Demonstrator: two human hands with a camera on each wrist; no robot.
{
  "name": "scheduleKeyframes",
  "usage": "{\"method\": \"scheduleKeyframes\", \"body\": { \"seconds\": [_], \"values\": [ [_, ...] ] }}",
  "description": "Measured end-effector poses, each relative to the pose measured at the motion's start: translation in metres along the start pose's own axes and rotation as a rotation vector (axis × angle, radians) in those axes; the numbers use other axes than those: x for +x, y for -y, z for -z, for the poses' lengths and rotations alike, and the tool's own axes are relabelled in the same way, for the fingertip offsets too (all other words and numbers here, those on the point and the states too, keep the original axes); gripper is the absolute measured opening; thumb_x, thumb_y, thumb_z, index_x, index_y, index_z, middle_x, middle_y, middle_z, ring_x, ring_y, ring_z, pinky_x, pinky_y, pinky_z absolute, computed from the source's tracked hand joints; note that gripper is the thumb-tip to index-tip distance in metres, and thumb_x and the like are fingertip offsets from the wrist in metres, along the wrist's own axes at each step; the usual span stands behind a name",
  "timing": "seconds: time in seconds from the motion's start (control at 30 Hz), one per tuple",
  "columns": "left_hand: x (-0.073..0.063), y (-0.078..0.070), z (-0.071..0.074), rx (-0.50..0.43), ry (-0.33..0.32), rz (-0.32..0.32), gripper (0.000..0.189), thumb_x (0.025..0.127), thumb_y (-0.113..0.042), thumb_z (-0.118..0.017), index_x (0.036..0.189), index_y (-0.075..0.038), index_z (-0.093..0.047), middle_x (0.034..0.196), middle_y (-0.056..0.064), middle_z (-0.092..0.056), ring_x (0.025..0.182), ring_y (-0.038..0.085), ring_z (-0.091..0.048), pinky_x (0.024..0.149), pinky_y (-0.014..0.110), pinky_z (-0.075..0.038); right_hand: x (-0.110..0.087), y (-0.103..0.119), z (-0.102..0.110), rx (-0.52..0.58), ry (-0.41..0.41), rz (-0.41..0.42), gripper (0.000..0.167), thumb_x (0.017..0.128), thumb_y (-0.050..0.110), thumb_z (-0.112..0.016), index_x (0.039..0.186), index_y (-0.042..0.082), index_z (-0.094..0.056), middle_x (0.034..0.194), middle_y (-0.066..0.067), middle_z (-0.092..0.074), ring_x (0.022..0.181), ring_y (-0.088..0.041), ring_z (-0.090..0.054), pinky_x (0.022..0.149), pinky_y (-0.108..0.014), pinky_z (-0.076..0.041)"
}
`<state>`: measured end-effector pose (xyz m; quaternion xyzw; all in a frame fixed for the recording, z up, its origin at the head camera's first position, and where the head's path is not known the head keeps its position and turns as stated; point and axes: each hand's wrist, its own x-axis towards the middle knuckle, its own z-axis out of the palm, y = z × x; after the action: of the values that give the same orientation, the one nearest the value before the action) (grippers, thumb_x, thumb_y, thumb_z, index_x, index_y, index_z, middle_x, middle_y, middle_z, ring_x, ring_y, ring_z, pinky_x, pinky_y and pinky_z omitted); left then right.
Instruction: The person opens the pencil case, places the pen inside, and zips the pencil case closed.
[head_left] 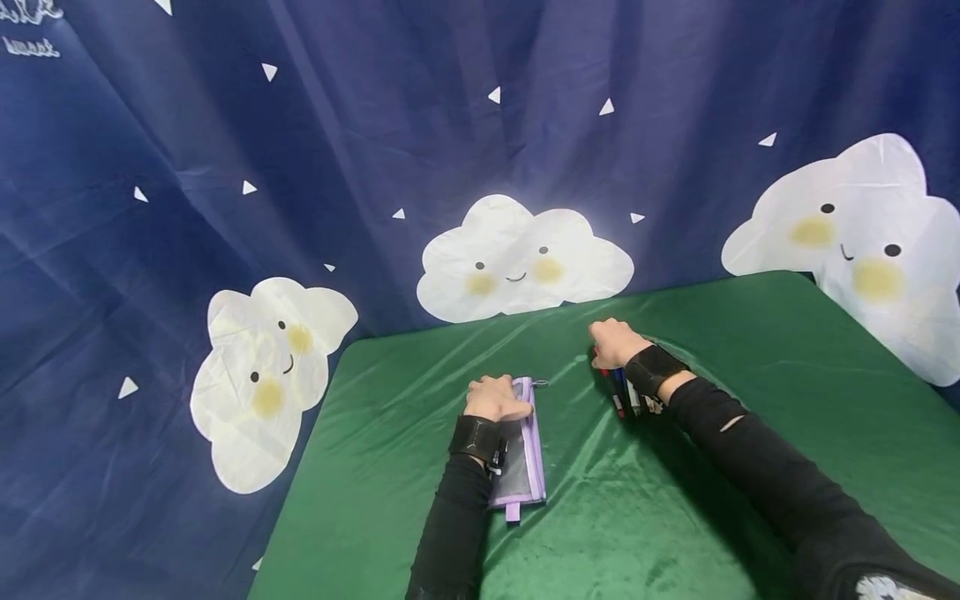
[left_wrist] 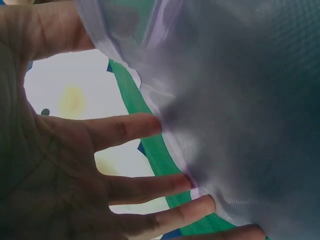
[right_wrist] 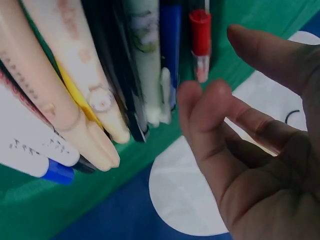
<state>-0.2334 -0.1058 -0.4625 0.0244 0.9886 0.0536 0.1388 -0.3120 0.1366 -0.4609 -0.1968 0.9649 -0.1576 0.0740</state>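
Note:
My left hand (head_left: 495,398) lies over the upper part of a mesh zipper pouch (head_left: 516,467) with lilac edging. In the left wrist view its fingers are spread and fairly straight, with fingertips touching the rim of the grey mesh pouch (left_wrist: 235,110). On the right, my right hand (head_left: 615,340) is over the far end of a row of pens (head_left: 632,400). The right wrist view shows its fingers loosely bent and the thumb apart, holding nothing. Its fingertips are beside a red-capped pen (right_wrist: 201,32); whether they touch is unclear.
Beside the red pen are a blue pen (right_wrist: 170,45), a dark pen (right_wrist: 117,75), cream pens (right_wrist: 75,65) and a white marker with a blue end (right_wrist: 57,171). All lie on a green cloth-covered table (head_left: 390,417). A navy curtain (head_left: 360,142) with clouds hangs behind.

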Motion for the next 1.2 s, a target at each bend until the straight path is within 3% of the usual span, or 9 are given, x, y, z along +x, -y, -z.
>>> {"method": "scheduleKeyframes", "body": {
  "seconds": [0.17, 0.4, 0.57, 0.9, 1.0, 1.2],
  "values": [
    [0.002, 0.001, 0.003, -0.052, -0.01, 0.009, 0.062, 0.075, -0.04, -0.062, 0.13, -0.013, -0.065, 0.126, 0.027, -0.059, 0.109, 0.042, -0.053, 0.093, 0.05, -0.048, 0.003, 0.0, -0.006, 0.039, -0.004, 0.005, 0.025, 0.078, -0.005, -0.067, 0.07, 0.009, -0.048, 0.066, -0.002, -0.043, 0.062, -0.021, -0.042, 0.061, -0.034, -0.037],
    [0.002, 0.007, 0.0, -0.103, 0.015, -0.004, 0.067, 0.076, -0.041, -0.061, 0.136, -0.011, -0.063, 0.131, 0.03, -0.054, 0.111, 0.045, -0.051, 0.093, 0.053, -0.048, 0.004, 0.002, -0.014, 0.2, 0.04, -0.109, 0.039, 0.074, -0.013, -0.057, 0.059, 0.016, -0.035, 0.054, 0.001, -0.042, 0.046, -0.016, -0.057, 0.042, -0.023, -0.044],
    [0.004, 0.012, 0.004, -0.133, 0.044, 0.028, 0.068, 0.076, -0.042, -0.06, 0.138, -0.013, -0.061, 0.137, 0.03, -0.047, 0.112, 0.046, -0.048, 0.09, 0.054, -0.05, 0.004, 0.005, -0.015, 0.246, 0.053, -0.147, 0.035, 0.077, -0.01, -0.057, 0.062, 0.015, -0.036, 0.056, 0.001, -0.041, 0.046, -0.016, -0.06, 0.042, -0.022, -0.049],
    [0.004, 0.012, 0.011, -0.174, 0.107, -0.01, 0.07, 0.078, -0.042, -0.056, 0.143, -0.016, -0.058, 0.139, 0.03, -0.043, 0.119, 0.047, -0.043, 0.094, 0.059, -0.048, -0.001, 0.012, -0.009, 0.16, 0.082, -0.175, 0.015, 0.078, -0.005, -0.058, 0.077, 0.005, -0.047, 0.075, -0.013, -0.055, 0.045, -0.021, -0.058, 0.038, -0.026, -0.046],
    [0.004, 0.012, 0.013, -0.198, 0.112, 0.008, 0.07, 0.078, -0.041, -0.056, 0.144, -0.019, -0.057, 0.141, 0.029, -0.041, 0.122, 0.047, -0.041, 0.095, 0.061, -0.048, 0.001, 0.014, -0.008, 0.154, 0.09, -0.193, 0.016, 0.079, -0.004, -0.059, 0.076, 0.005, -0.047, 0.074, -0.012, -0.053, 0.047, -0.023, -0.057, 0.04, -0.028, -0.046],
    [0.007, 0.013, 0.015, -0.213, 0.136, 0.037, 0.071, 0.074, -0.04, -0.061, 0.141, -0.018, -0.06, 0.138, 0.027, -0.042, 0.119, 0.046, -0.04, 0.093, 0.057, -0.048, 0.008, 0.012, -0.008, 0.094, 0.07, -0.184, 0.013, 0.08, 0.0, -0.064, 0.085, 0.003, -0.052, 0.086, -0.013, -0.053, 0.077, -0.03, -0.052, 0.067, -0.038, -0.046]
  ]
}}
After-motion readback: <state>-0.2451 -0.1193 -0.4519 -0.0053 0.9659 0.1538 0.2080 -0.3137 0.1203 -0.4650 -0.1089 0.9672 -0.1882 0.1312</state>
